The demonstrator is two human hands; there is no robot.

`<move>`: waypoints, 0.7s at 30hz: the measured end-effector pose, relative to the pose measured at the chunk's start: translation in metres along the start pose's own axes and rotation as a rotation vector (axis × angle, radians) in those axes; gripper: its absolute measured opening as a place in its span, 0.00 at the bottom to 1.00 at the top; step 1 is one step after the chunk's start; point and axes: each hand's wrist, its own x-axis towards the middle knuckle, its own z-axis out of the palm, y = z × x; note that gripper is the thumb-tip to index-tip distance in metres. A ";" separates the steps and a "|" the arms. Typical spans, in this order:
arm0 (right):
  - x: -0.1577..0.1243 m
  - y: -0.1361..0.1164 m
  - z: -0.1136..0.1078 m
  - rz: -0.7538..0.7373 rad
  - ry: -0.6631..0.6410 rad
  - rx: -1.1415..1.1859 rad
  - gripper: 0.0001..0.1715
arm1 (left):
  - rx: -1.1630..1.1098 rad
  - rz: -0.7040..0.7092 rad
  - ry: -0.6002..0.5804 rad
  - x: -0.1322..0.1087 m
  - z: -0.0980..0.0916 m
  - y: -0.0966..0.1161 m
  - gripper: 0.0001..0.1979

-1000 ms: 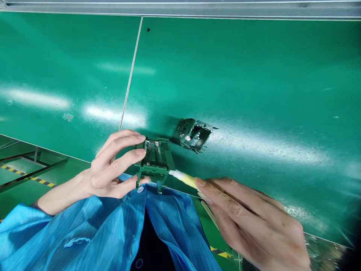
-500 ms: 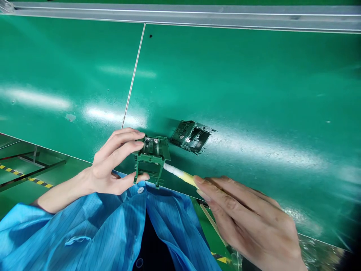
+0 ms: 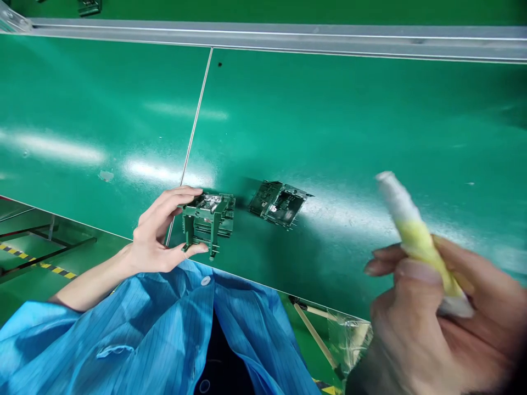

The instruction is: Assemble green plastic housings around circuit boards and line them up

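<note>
My left hand (image 3: 162, 233) grips a small green plastic frame part (image 3: 208, 219) between thumb and fingers, holding it at the near edge of the green table (image 3: 329, 120). A silvery metal piece shows on the part's top. My right hand (image 3: 432, 318) is raised close to the camera at the lower right, blurred, with its fingers closed round a yellow stick with a white swab tip (image 3: 405, 219) that points up and left. A second, darker part (image 3: 278, 202) lies flat on the table just right of the held one.
A seam (image 3: 195, 118) runs across the table from the far rail (image 3: 288, 38) toward my left hand. Another small part (image 3: 88, 6) sits beyond the rail at top left. Thin wooden sticks in a clear bag (image 3: 329, 334) lie below the table edge. My blue coat (image 3: 144, 334) fills the bottom.
My right hand has pulled the swab away from the green part, up and to the right toward the camera. My left hand has turned the part and shifted it slightly left.
</note>
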 end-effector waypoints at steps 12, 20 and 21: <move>0.004 0.007 0.019 -0.327 -0.250 -0.113 0.48 | 0.116 0.127 0.008 0.003 0.000 0.001 0.35; 0.009 -0.016 0.057 -0.179 -0.589 0.073 0.50 | 0.090 0.085 0.006 0.002 0.000 0.004 0.34; 0.010 -0.016 0.059 -0.174 -0.586 0.076 0.48 | 0.077 0.072 0.012 0.001 0.000 0.005 0.34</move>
